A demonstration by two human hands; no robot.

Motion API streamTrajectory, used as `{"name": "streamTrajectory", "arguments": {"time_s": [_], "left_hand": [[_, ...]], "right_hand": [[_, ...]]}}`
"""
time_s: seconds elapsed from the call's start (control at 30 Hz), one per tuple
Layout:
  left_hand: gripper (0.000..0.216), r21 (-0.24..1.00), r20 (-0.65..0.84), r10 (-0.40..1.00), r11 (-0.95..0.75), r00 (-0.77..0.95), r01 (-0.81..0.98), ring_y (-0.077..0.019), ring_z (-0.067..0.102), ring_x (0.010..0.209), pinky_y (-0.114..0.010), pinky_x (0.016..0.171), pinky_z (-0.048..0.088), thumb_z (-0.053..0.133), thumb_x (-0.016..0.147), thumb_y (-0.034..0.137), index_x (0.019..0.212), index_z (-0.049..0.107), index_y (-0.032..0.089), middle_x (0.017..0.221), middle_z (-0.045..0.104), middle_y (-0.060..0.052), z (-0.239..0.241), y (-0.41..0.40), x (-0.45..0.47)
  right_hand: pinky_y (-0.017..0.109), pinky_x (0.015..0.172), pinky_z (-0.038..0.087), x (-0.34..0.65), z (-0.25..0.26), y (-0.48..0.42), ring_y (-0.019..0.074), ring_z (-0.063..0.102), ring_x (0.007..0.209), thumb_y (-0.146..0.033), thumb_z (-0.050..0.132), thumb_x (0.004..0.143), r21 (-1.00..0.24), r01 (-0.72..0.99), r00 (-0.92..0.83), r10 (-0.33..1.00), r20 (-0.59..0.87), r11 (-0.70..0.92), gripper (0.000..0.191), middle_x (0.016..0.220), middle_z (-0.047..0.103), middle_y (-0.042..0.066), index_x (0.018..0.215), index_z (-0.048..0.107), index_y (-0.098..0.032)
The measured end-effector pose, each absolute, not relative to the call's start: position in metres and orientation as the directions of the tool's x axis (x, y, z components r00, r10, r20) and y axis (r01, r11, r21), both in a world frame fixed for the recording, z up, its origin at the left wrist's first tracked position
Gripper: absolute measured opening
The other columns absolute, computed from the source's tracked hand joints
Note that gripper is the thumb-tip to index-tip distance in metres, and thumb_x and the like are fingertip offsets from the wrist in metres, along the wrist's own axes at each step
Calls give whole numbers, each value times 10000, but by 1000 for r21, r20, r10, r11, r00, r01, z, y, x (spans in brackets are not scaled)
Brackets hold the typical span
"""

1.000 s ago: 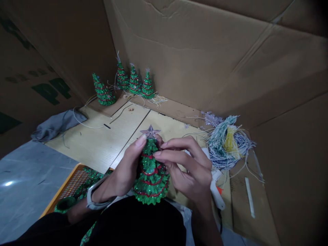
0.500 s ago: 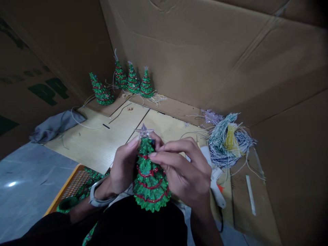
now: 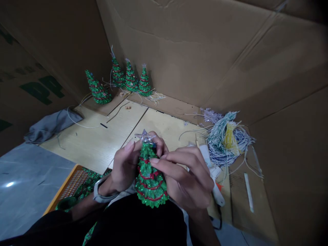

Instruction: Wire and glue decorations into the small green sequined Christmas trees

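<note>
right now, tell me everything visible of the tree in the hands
The tree is a glittery, plastic-looking green cone of ruffled tiers, banded in red, with a clear star at its tip. It is held over the black-clothed lap, star end uppermost in view. The left hand holds its upper part from behind; fingers of the right hand touch its upper front.

We see a grey cloth [image 3: 50,127] crumpled at the left edge of the table [image 3: 89,145], a cardboard wall [image 3: 189,58] standing behind, and a white strip [image 3: 248,193] lying near some bundled wires [image 3: 217,150].
</note>
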State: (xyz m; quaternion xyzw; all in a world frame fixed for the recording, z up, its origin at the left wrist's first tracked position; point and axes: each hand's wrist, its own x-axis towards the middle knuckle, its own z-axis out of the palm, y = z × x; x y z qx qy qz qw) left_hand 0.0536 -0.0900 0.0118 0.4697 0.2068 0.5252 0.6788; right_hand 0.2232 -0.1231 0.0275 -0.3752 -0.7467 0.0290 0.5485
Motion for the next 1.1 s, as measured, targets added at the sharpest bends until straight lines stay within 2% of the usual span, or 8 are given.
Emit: {"name": "streamTrajectory", "arguments": {"time_s": [0.2, 0.33, 0.5, 0.67, 0.8, 0.97, 1.1], "left_hand": [[514, 866, 203, 892, 28, 404, -499, -306, 684, 922, -436, 843, 581, 443, 1034, 697, 982, 610, 213, 872, 657, -89, 37, -90, 61], [535, 888, 210, 865, 26, 456, -459, -283, 667, 898, -427, 850, 575, 423, 1054, 711, 982, 600, 211, 897, 651, -79, 33, -86, 59], [622, 908, 257, 814, -18, 521, -419, -257, 645, 846, -408, 805, 565, 327, 1077, 761, 960, 594, 212, 878, 646, -70, -4, -64, 60], [673, 930, 270, 797, -69, 541, -362, -218, 611, 773, -357, 718, 526, 316, 1074, 814, 931, 592, 218, 857, 642, -54, -57, -35, 63], [694, 938, 286, 795, -118, 534, -327, -217, 610, 787, -367, 747, 527, 241, 1090, 805, 930, 587, 225, 875, 641, -58, -90, -24, 61], [711, 931, 329, 784, -177, 527, -318, -207, 580, 738, -379, 735, 517, 213, 1081, 824, 939, 585, 235, 836, 618, -48, -108, -24, 59], [692, 923, 375, 754, -244, 540, -299, -223, 617, 787, -400, 762, 531, 304, 1049, 857, 964, 595, 235, 892, 650, -67, -113, -23, 57]], "right_hand": [[354, 838, 653, 227, 21, -126, 198, 723, 996, -79, 771, 995, -449, 551, -127, 602, 788, 704, 450, 1090, 783, 5, 1335, 758, -375], [366, 858, 654, 229, 8, -126, 208, 728, 1019, -51, 763, 986, -436, 568, -131, 600, 789, 698, 493, 1120, 788, 24, 1367, 755, -364], [387, 848, 676, 227, -31, -117, 211, 739, 1006, -15, 759, 966, -429, 589, -64, 568, 820, 685, 599, 1148, 797, 30, 1440, 723, -380], [350, 837, 684, 223, -69, -100, 190, 748, 969, -42, 787, 967, -399, 642, -11, 528, 849, 655, 550, 1080, 808, 12, 1394, 748, -386], [337, 790, 679, 220, -90, -90, 191, 739, 942, -47, 787, 963, -352, 659, -11, 476, 879, 665, 534, 1049, 820, 11, 1393, 748, -362], [344, 777, 694, 223, -98, -92, 195, 756, 945, -55, 771, 974, -331, 649, -54, 475, 878, 685, 519, 1055, 832, 19, 1411, 739, -333], [347, 815, 709, 227, -101, -98, 196, 776, 988, -79, 752, 995, -332, 658, -79, 500, 862, 676, 510, 1070, 838, 12, 1422, 724, -357]]}}
